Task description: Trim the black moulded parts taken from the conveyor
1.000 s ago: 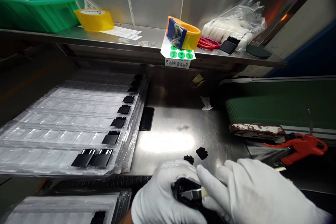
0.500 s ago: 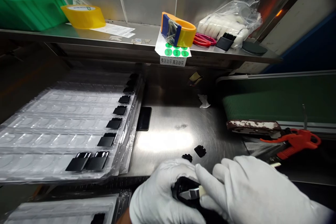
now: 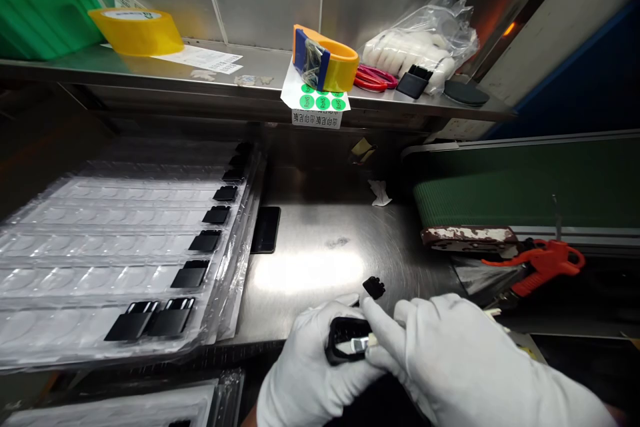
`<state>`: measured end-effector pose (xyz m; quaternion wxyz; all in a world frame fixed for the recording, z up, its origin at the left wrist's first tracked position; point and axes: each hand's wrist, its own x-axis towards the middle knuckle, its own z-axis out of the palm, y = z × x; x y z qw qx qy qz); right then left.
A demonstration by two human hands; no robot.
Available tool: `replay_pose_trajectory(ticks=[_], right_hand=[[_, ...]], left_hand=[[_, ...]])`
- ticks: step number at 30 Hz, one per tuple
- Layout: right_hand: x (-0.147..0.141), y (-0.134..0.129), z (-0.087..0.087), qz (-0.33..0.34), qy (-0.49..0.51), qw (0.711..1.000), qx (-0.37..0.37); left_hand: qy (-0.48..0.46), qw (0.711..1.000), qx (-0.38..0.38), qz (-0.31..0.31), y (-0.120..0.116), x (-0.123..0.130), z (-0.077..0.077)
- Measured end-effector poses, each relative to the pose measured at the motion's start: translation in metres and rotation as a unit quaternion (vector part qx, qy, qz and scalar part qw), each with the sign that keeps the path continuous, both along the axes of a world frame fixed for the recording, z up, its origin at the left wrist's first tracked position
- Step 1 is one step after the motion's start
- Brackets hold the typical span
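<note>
My left hand (image 3: 305, 367), in a white glove, is closed around a hollow black plastic part (image 3: 332, 351) with its opening facing up. My gloved right hand (image 3: 450, 353) grips a small knife (image 3: 359, 345) by its pale handle, most of which the fingers cover. Its metal blade reaches into the opening of the part. Whether the edge touches the inner wall I cannot tell. Just beyond my fingertips a small black piece (image 3: 374, 287) lies on the steel table (image 3: 310, 240).
To the left, a clear compartment tray (image 3: 100, 240) holds several flat black parts (image 3: 173, 317). A phone-like black slab (image 3: 267, 229) lies beside it. On the right are a red air gun (image 3: 547, 267) and a green conveyor belt (image 3: 525, 187). A shelf (image 3: 265, 90) with tape rolls (image 3: 143, 33) spans the back.
Both hands have risen slightly, and the black part is tilted so its opening shows more. The blade has shifted within it. The whole view has swung slightly, moving the background left.
</note>
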<state>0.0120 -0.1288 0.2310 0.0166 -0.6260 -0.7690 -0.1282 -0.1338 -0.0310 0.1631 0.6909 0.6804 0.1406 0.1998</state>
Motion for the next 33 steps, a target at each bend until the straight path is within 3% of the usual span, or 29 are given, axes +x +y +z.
replay_pose_trajectory(ticks=[2,5,8,10,13,20,29,33], right_hand=[[0.003,0.001,0.002,0.017,0.026,0.998,-0.054],[0.014,-0.004,0.007,0.009,0.120,0.981,-0.150],[0.024,-0.010,0.010,-0.017,0.214,0.965,-0.151],[0.025,-0.009,0.010,-0.015,0.206,0.972,-0.115],[0.017,-0.001,0.009,0.009,0.118,0.990,-0.082],[0.007,0.010,0.011,0.062,0.064,0.994,-0.058],[0.017,0.021,0.019,0.128,0.031,0.983,-0.126],[0.024,0.020,0.019,0.083,0.094,0.978,-0.169]], left_hand=[[-0.005,1.000,-0.011,-0.016,0.000,0.000,0.002],[-0.006,0.989,-0.144,-0.045,0.002,-0.007,0.006],[0.096,0.966,-0.236,-0.041,0.006,-0.017,0.013],[0.166,0.959,-0.227,-0.042,0.008,-0.019,0.020],[0.227,0.952,-0.197,-0.059,0.008,-0.016,0.031],[0.241,0.947,-0.199,-0.067,0.000,-0.009,0.036],[0.283,0.940,-0.181,-0.067,0.001,-0.014,0.030],[0.279,0.944,-0.163,-0.064,0.003,-0.019,0.027]])
